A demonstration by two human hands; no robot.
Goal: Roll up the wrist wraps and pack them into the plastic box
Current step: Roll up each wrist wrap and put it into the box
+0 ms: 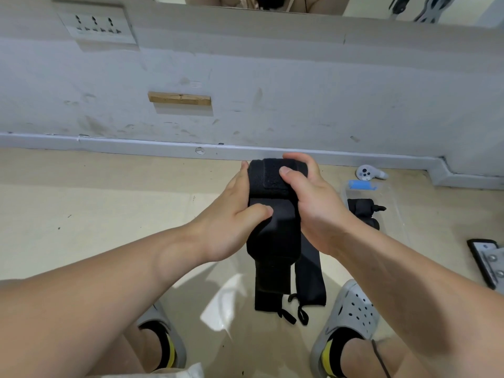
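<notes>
Fingers (pixel 286 173) of left hand (pixel 231 225) and right hand (pixel 316 205) are curled round a half-rolled wrist wrap (pixel 272 236); its hanging tail must be wound in next.

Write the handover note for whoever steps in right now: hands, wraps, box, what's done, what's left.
Hands: the left hand grips the black wrist wrap at its left edge, thumb on the front. The right hand curls round the wrap's rolled top end.
Things: the wrap's tail hangs unrolled. A second strip runs down beside it, also unrolled. The clear plastic box sits on the floor to the right.
Done: rolled black wraps are already in the box.
Left: finish this roll, roll the second strip, pack both.
</notes>
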